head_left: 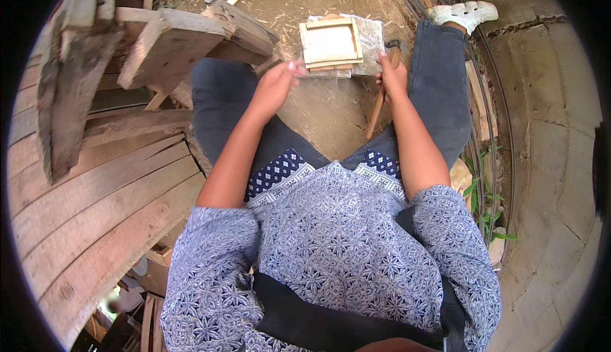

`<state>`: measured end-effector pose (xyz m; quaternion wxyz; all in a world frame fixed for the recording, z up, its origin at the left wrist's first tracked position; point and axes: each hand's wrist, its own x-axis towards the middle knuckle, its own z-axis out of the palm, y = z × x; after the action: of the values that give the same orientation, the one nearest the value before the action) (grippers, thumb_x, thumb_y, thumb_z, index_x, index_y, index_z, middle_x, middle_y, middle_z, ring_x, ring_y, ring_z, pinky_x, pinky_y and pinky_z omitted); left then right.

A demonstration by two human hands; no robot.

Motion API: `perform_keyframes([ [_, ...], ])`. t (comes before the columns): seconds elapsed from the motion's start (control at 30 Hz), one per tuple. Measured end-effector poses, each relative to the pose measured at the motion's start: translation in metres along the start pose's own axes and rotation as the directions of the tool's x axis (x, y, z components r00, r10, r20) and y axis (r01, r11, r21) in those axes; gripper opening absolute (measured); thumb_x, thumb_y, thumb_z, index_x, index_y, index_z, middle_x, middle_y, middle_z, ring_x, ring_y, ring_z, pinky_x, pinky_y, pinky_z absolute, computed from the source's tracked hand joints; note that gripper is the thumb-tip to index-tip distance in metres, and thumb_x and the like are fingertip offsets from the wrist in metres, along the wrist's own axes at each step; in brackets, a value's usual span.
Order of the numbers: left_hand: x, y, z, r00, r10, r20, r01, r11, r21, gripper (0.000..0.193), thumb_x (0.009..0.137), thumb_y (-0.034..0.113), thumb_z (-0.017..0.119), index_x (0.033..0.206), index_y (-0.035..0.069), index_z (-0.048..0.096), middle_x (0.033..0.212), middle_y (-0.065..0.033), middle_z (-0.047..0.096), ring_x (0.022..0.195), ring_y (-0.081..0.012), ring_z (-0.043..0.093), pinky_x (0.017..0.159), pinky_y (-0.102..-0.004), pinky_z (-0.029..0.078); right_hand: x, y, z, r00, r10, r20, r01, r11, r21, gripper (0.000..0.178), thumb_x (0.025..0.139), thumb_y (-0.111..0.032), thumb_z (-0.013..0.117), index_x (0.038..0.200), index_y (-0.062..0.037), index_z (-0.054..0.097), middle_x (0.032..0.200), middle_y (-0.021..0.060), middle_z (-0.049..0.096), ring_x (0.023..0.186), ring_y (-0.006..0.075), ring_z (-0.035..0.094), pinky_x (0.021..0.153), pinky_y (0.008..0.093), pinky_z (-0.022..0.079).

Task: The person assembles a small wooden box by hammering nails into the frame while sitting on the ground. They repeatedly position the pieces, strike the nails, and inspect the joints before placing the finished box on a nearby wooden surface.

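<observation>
A small, shallow wooden frame (331, 42) of pale strips round a light panel lies on a flat grey stone block (370, 37) between my feet. My right hand (393, 79) is closed round the wooden handle of a hammer (375, 111), just right of the block. The hammer's head is at the far end, beyond my fingers, and the handle slants back toward me. My left hand (276, 89) is beside the near left corner of the frame. Its fingers are curled and slightly blurred; what they pinch, if anything, cannot be made out.
On the left, rough timber pieces (172, 53) stick out beside a plank surface (108, 212). A concrete wall (541, 161) curves along the right, with cables (490, 91) at its foot. Wood shavings litter the dirt floor (280, 2). My right foot wears a white clog (468, 14).
</observation>
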<state>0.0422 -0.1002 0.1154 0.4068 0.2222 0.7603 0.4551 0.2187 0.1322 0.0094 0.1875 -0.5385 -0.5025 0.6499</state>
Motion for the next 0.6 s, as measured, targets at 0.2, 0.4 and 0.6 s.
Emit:
perform_keyframes([
  [0.2,-0.156,0.108,-0.065,0.868,0.404,-0.289,-0.322,0.901,0.292,0.020,0.100,0.014,0.058,0.102,0.001,0.073,0.086,-0.0032,0.069,0.070,-0.0078,0.059,0.065,-0.0237,0.048,0.005,0.023,-0.006,0.991,0.133,0.031,-0.137,0.980,0.145,0.032,0.099,-0.034,0.058,0.114,-0.0057,0.054,0.091,0.0055,0.063,0.060,0.0119,0.056,0.049,0.0272,0.050],
  [0.4,-0.258,0.159,-0.154,0.298,0.683,-0.667,-0.207,0.728,0.653,0.008,0.092,0.011,0.071,0.094,0.003,0.072,0.078,0.0012,0.062,0.069,-0.0059,0.051,0.066,-0.0212,0.043,0.018,0.051,0.014,0.986,0.132,0.097,-0.146,0.978,0.149,0.042,0.096,-0.042,0.063,0.116,-0.0068,0.055,0.093,0.0086,0.063,0.066,0.0182,0.061,0.055,0.0305,0.053],
  [0.6,-0.216,0.163,-0.263,0.107,0.727,-0.678,-0.178,0.685,0.706,0.023,0.087,0.021,0.077,0.097,0.002,0.069,0.087,-0.0014,0.063,0.076,-0.0085,0.053,0.069,-0.0245,0.046,0.049,0.076,-0.018,0.993,0.116,0.027,-0.119,0.970,0.213,0.041,0.095,-0.046,0.061,0.108,-0.0077,0.055,0.079,0.0086,0.061,0.055,0.0188,0.056,0.047,0.0312,0.049],
])
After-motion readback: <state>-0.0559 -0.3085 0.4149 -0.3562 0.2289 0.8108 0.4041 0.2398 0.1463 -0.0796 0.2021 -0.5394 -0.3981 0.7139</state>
